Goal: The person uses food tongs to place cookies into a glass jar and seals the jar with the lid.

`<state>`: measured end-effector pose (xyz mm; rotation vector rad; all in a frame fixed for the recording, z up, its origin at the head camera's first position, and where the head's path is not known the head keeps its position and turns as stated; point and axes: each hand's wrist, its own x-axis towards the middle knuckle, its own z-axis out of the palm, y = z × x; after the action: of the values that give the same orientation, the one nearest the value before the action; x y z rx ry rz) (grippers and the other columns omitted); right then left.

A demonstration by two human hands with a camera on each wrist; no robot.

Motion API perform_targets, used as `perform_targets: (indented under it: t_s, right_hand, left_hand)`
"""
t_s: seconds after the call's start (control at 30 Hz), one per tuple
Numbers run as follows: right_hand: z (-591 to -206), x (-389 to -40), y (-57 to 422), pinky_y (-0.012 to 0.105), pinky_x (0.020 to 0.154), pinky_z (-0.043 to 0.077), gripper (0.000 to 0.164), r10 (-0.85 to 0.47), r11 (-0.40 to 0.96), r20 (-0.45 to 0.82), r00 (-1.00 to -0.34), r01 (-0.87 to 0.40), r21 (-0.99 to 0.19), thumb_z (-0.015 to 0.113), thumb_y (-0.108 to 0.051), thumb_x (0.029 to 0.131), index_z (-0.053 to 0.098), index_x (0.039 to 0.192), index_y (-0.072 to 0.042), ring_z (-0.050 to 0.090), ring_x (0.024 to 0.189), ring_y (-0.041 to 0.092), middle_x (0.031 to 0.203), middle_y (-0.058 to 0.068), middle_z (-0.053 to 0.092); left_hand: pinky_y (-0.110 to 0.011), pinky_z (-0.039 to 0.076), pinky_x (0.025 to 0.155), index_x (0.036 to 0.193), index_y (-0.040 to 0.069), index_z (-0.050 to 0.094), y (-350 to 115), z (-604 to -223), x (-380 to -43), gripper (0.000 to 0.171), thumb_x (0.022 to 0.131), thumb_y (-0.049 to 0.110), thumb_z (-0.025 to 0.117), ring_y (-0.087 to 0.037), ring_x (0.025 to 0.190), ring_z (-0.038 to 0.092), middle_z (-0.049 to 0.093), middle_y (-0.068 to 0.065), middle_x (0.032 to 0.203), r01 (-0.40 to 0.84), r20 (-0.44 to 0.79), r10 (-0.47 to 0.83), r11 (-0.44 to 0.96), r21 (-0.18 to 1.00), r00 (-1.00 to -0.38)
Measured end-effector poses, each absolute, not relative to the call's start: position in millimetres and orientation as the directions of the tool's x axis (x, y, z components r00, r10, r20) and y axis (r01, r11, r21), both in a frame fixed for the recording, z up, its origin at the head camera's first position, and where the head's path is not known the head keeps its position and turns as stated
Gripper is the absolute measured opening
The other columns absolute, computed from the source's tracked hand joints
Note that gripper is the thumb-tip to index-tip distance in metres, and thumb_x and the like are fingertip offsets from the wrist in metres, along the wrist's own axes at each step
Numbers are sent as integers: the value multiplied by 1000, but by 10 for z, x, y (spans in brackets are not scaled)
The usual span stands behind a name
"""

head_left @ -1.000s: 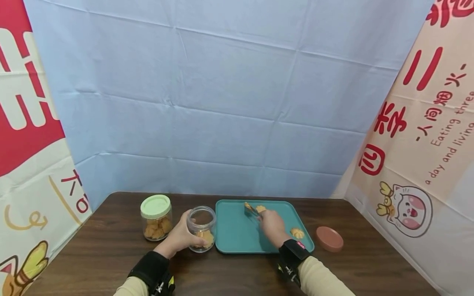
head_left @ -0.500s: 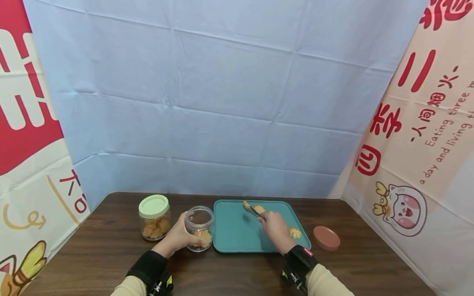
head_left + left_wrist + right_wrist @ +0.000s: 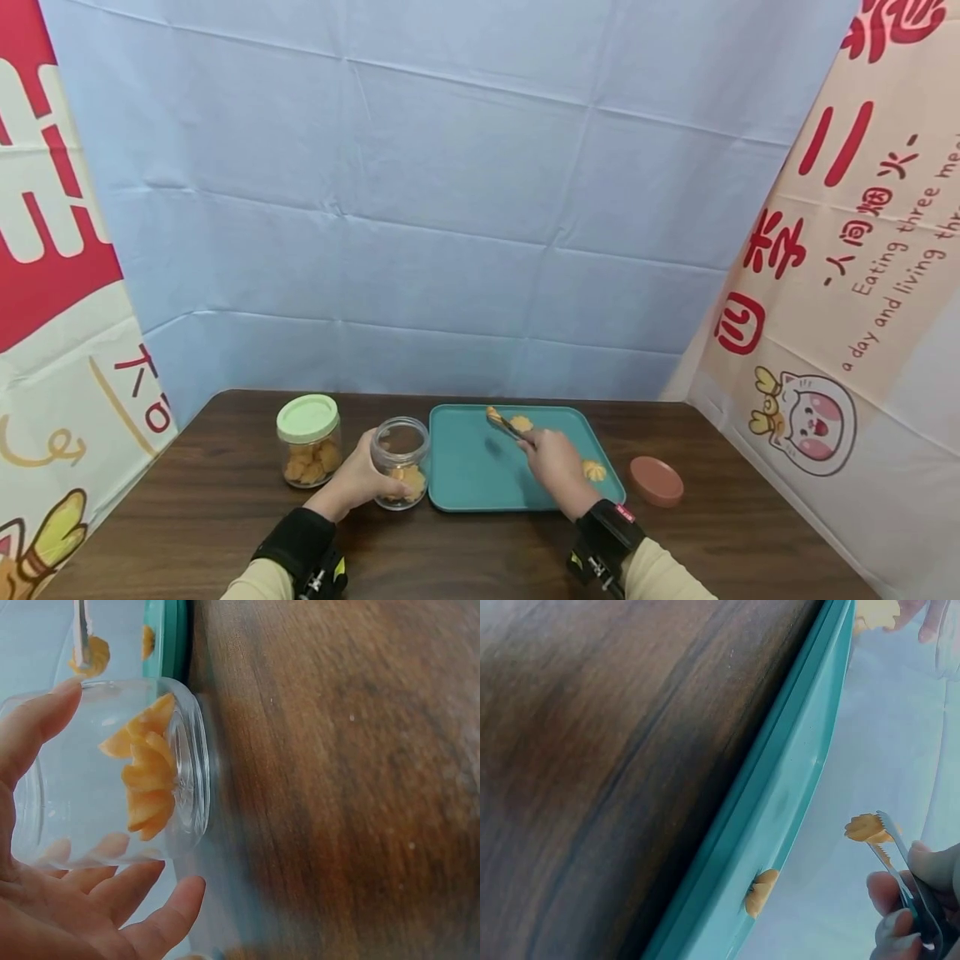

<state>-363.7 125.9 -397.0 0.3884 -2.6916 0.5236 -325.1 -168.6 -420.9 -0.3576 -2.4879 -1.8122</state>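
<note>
Cream sleeves (image 3: pixel 666 573) and black wrist straps (image 3: pixel 609 532) nearest, at 7 and 5 o'clock, over a dark-brown wood-grain table (image 3: pixel 450 554). Left hand (image 3: pixel 357 479) curled round a clear open-topped round jar (image 3: pixel 402 457), upright, pale-yellow cookies (image 3: pixel 148 769) at its bottom; jar just beside the teal rectangular tray (image 3: pixel 476 479), at its 9 o'clock, contact can't be told. Right hand (image 3: pixel 557 468) over the tray, fingers clamped on small metal tongs (image 3: pixel 507 427); tips pinch a golden ridged cookie (image 3: pixel 865 828) above the tray's 11 o'clock. On the tray: scalloped yellow cookie (image 3: pixel 594 471) at 3 o'clock, second pale cookie (image 3: pixel 521 423) at 12, by the right hand's fingertips. Round terracotta-pink lid (image 3: pixel 657 482) off the tray, also at 3. Farther out at 9, past the left hand: clear lidded jar (image 3: pixel 308 447) with mint-green top, brown cookies (image 3: pixel 309 463) inside. Pale-blue creased cloth (image 3: pixel 450 208) hangs behind.
</note>
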Motion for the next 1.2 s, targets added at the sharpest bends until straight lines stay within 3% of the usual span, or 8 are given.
perform_targets:
  t_s: [0.17, 0.47, 0.73, 0.97, 1.2]
  right_hand:
    - [-3971, -3620, 1259, 26, 50, 37, 18, -186, 888, 393, -901, -325, -326, 65, -12, 94, 75, 104, -1, 51, 60, 10, 86, 9, 71]
    - [-3939, -3588, 1242, 26, 53, 40, 17, -182, 889, 391, -902, -321, -327, 66, -13, 94, 75, 103, -3, 55, 63, 10, 85, 7, 71]
    - [-3941, -3526, 1257, 25, 48, 35, 17, -213, 870, 413, -886, -364, -333, 65, -13, 94, 75, 102, -3, 49, 55, 9, 82, 6, 70]
    - [-3941, -3468, 1270, 26, 52, 40, 17, -232, 857, 426, -874, -391, -336, 65, -12, 93, 74, 104, -2, 58, 62, 11, 85, 8, 71]
    - [-3919, -3416, 1263, 24, 49, 35, 18, -245, 851, 462, -852, -418, -319, 65, -13, 93, 74, 104, -2, 49, 55, 7, 83, 7, 71]
  left_hand:
    - [-52, 44, 93, 144, -12, 18, -1686, -4217, -3260, 101, 68, -3, 84, -41, 116, 49, 42, -29, 131, 216, 174, 163, 293, 931, -971]
    - [-51, 44, 93, 143, -12, 21, -1698, -4236, -3289, 100, 67, -2, 85, -39, 114, 50, 42, -29, 131, 223, 182, 159, 301, 927, -970]
    - [-51, 45, 93, 143, -11, 23, -1695, -4262, -3309, 100, 66, -1, 86, -38, 114, 51, 45, -27, 129, 208, 173, 139, 309, 928, -975]
    - [-52, 43, 94, 143, -12, 22, -1692, -4261, -3297, 101, 65, -1, 87, -39, 114, 51, 46, -28, 128, 202, 168, 132, 328, 923, -977]
    - [-53, 43, 94, 143, -12, 23, -1678, -4240, -3281, 101, 65, -1, 87, -39, 114, 50, 45, -28, 129, 199, 164, 131, 332, 922, -978]
